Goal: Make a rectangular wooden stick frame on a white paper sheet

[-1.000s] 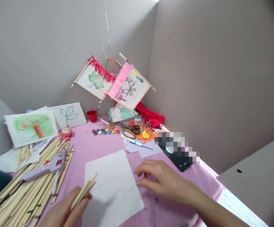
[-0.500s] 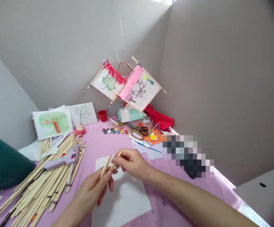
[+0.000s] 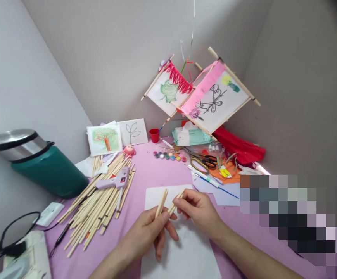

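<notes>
Wooden, pale-yellow thin sticks (image 3: 162, 202) stand tilted in the person's left hand (image 3: 147, 229), gripped near their lower ends between the thumb and the side of the index finger. They split into two directions there: one part rises at a steep slant beside the index finger, while the other leans rightward from the thumb tip. The right hand (image 3: 200, 212) meets this second part at its upper end, its thumb and index finger pinched narrowly on the wood, so that stretch bridges the two hands. Exactly how many sticks are held cannot be told. The left hand's other fingers hang loosely curled below, clear of the sticks; the right hand's remaining fingers are folded and partly hidden.

Both hands are above a plain white rectangular sheet (image 3: 185, 252) lying on a pink-purple tablecloth (image 3: 127, 240). Left of them, well apart from the fingers, spreads a loose pile of long pale wooden sticks with some dark-marked ends (image 3: 98, 219), and a lilac plastic glue gun (image 3: 111, 183) rests on top of it.
</notes>
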`<action>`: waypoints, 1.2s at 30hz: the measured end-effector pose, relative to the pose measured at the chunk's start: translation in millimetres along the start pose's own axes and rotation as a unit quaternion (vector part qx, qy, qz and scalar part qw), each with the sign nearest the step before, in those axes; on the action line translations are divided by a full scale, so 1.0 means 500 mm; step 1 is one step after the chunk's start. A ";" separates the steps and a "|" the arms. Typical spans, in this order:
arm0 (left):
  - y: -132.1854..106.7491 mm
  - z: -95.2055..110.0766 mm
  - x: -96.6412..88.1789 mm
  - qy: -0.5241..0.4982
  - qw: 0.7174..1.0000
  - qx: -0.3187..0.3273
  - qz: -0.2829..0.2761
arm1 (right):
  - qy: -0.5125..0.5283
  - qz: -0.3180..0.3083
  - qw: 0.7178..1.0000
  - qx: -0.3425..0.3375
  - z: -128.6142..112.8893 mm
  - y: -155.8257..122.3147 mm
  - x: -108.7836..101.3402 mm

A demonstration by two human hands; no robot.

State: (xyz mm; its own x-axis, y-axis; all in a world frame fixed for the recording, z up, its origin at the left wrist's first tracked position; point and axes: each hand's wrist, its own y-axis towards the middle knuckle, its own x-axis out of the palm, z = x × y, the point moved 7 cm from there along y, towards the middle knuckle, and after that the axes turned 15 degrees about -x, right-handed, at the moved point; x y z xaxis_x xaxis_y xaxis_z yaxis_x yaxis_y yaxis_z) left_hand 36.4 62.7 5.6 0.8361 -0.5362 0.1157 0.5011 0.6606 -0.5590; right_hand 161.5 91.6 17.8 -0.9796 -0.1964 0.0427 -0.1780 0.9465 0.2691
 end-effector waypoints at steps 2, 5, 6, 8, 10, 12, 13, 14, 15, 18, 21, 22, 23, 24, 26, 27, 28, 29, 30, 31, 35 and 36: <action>-0.001 -0.001 0.000 -0.001 1.000 0.001 0.000 | -0.023 0.011 1.000 -0.002 0.000 -0.003 -0.004; 0.000 -0.006 0.002 -0.015 1.000 -0.014 -0.009 | -0.041 0.016 0.999 -0.002 -0.002 -0.006 -0.005; 0.000 -0.008 0.003 -0.025 0.999 -0.022 -0.011 | -0.037 0.013 0.999 -0.004 -0.002 -0.007 -0.003; 0.000 -0.010 0.003 -0.036 0.999 -0.033 -0.012 | -0.020 0.001 1.000 -0.007 -0.004 -0.008 0.003; -0.003 -0.007 0.002 -0.029 0.999 -0.031 -0.003 | -0.006 -0.010 1.000 -0.009 -0.006 -0.009 0.007; -0.008 -0.002 0.001 -0.009 1.000 -0.024 0.008 | -0.006 -0.015 1.000 -0.009 -0.007 -0.010 0.007; -0.011 0.000 0.000 0.005 1.000 -0.021 0.015 | -0.007 -0.017 1.000 -0.006 -0.007 -0.010 0.006; -0.014 0.003 -0.002 0.026 0.999 -0.017 0.027 | -0.006 -0.020 1.000 -0.002 -0.006 -0.011 0.006; -0.018 0.006 -0.005 0.055 0.997 -0.011 0.045 | -0.004 -0.024 1.000 0.001 -0.005 -0.012 0.006; -0.032 0.027 -0.013 0.171 0.978 0.043 0.115 | 0.022 -0.043 0.999 0.003 -0.003 -0.015 0.012; -0.041 0.046 -0.005 0.213 0.966 0.096 0.109 | 0.059 -0.054 0.997 0.007 0.000 -0.018 0.018; -0.041 0.048 -0.002 0.201 0.970 0.097 0.096 | 0.068 -0.054 0.996 0.012 0.002 -0.019 0.020; -0.039 0.047 0.000 0.182 0.976 0.088 0.084 | 0.074 -0.052 0.996 0.016 0.003 -0.021 0.020; -0.037 0.043 0.000 0.159 0.982 0.071 0.074 | 0.077 -0.052 0.996 0.020 0.005 -0.022 0.021; -0.031 0.032 0.001 0.112 0.992 0.032 0.054 | 0.081 -0.058 0.995 0.029 0.008 -0.025 0.026; -0.028 0.027 0.002 0.090 0.995 0.015 0.043 | 0.084 -0.063 0.994 0.033 0.009 -0.027 0.030; -0.026 0.023 0.002 0.072 0.997 0.004 0.032 | 0.088 -0.070 0.993 0.037 0.011 -0.029 0.034; -0.024 0.021 0.001 0.058 0.998 -0.003 0.026 | 0.092 -0.078 0.992 0.042 0.013 -0.031 0.039; -0.023 0.019 -0.001 0.053 0.998 -0.007 0.026 | 0.094 -0.085 0.991 0.048 0.015 -0.032 0.042; -0.023 0.018 -0.006 0.055 0.998 -0.011 0.032 | 0.091 -0.089 0.990 0.057 0.018 -0.033 0.044; -0.027 0.015 -0.051 0.096 0.987 -0.041 0.124 | 0.033 -0.064 0.993 0.090 0.026 -0.028 0.026; -0.031 0.015 -0.064 0.102 0.982 -0.046 0.153 | 0.004 -0.053 0.995 0.089 0.025 -0.024 0.016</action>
State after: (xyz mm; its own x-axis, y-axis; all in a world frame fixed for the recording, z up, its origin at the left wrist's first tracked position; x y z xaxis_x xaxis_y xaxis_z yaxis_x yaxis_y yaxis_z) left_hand 3.4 73.7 16.6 0.8772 -0.4206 -0.2317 0.2030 0.7621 -0.6149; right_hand 154.8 81.8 2.8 -0.9539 -0.2984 0.0315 -0.2942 0.9507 0.0983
